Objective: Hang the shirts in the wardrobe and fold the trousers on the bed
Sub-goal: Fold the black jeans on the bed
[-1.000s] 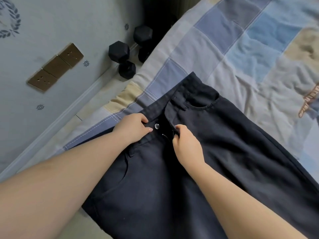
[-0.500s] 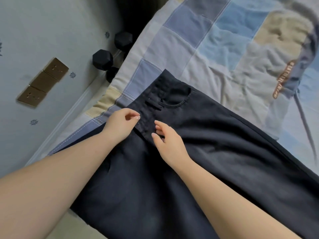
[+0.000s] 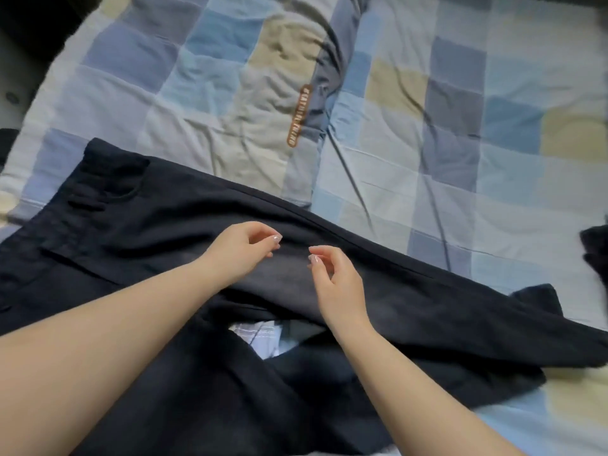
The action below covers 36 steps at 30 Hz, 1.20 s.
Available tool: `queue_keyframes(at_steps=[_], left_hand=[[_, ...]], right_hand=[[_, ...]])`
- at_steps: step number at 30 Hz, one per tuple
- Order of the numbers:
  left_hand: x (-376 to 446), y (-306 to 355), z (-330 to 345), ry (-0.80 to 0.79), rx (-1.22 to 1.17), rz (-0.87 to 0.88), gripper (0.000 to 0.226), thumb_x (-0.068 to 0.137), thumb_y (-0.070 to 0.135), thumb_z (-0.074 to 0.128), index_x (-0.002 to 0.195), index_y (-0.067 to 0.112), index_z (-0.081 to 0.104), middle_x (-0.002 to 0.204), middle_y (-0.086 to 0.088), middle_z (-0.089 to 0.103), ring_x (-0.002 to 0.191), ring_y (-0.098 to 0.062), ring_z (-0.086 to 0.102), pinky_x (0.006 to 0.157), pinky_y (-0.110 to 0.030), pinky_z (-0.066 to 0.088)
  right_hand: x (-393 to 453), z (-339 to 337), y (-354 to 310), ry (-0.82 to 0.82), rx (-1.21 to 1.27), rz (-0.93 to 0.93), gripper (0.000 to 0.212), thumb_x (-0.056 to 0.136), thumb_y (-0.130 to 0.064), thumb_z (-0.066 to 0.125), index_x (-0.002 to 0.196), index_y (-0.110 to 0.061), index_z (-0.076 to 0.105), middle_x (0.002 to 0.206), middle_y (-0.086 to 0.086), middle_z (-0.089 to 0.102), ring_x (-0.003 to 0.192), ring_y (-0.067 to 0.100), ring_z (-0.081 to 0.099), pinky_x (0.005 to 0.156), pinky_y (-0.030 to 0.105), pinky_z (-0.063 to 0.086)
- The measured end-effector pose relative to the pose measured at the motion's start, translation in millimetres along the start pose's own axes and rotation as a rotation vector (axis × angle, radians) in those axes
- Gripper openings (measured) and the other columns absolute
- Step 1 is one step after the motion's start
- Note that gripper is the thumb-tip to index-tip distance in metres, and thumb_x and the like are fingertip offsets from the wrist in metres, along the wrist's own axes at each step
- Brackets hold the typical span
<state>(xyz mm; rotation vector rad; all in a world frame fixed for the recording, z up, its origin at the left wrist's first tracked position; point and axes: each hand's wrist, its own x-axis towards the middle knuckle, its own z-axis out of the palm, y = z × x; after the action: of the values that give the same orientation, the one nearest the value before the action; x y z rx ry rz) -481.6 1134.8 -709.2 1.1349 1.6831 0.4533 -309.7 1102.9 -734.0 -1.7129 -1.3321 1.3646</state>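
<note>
trousers run lengthwise left-right along bed's near edge, waistband left. left hand and right hand hover mid-leg, fingers loosely curled, holding nothing.

light: soft, dim, even | shadows: faint | blur: slight motion smear overall | edges: wide-angle bending

trousers cut off at left and bottom edges, dark cloth cropped at right edge
</note>
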Motion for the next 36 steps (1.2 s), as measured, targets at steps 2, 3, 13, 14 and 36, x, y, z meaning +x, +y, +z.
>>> queue_keyframes(at_steps=[2,3,13,14,36], left_hand=[[0.6,27.5,55.0,-0.066,0.016,0.005,0.008,0.093,0.024,0.059,0.089,0.026,0.066,0.086,0.011,0.071,0.076,-0.001,0.067,0.066,-0.011,0.044],[0.0,33.0,68.0,-0.084,0.023,-0.002,0.008,0.093,0.024,0.059,0.089,0.026,0.065,0.087,0.01,0.071,0.077,-0.002,0.067,0.068,-0.015,0.045],[-1.4,124.4,304.6,-0.333,0.27,0.09,0.01,0.091,0.031,0.06,0.096,0.027,0.068,0.092,0.013,0.071,0.091,-0.004,0.065,0.068,-0.017,0.043],[-0.9,129.7,325.6,-0.348,0.304,0.116,0.012,0.091,0.031,0.06,0.099,0.027,0.069,0.094,0.015,0.07,0.094,-0.003,0.064,0.073,-0.018,0.043],[33.8,250.2,497.7,-0.431,0.444,0.55,0.027,0.088,0.012,0.065,0.076,0.036,0.059,0.072,0.011,0.06,0.064,-0.021,0.066,0.064,-0.031,0.06]], right_hand=[[-14.0,-63.3,32.8,0.084,0.011,0.053,0.016,0.094,-0.02,0.051,0.1,-0.031,0.063,0.101,-0.011,0.065,0.096,0.005,0.063,0.085,0.023,0.047],[-19.1,-80.1,43.0,0.106,0.008,0.077,0.016,0.094,-0.02,0.052,0.099,-0.031,0.063,0.101,-0.011,0.065,0.096,0.006,0.063,0.086,0.025,0.048],[-81.8,-331.1,199.0,0.497,-0.066,0.359,0.02,0.095,-0.015,0.05,0.109,-0.026,0.059,0.115,-0.006,0.056,0.1,0.007,0.057,0.073,0.01,0.039],[-81.7,-349.3,211.6,0.523,-0.077,0.391,0.024,0.095,-0.015,0.05,0.117,-0.023,0.058,0.122,-0.003,0.054,0.103,0.007,0.055,0.077,0.012,0.04],[-28.2,-456.9,271.5,0.109,-0.121,0.213,0.044,0.078,-0.033,0.073,0.118,-0.033,0.054,0.102,-0.013,0.066,0.108,0.007,0.058,0.088,0.025,0.043]])
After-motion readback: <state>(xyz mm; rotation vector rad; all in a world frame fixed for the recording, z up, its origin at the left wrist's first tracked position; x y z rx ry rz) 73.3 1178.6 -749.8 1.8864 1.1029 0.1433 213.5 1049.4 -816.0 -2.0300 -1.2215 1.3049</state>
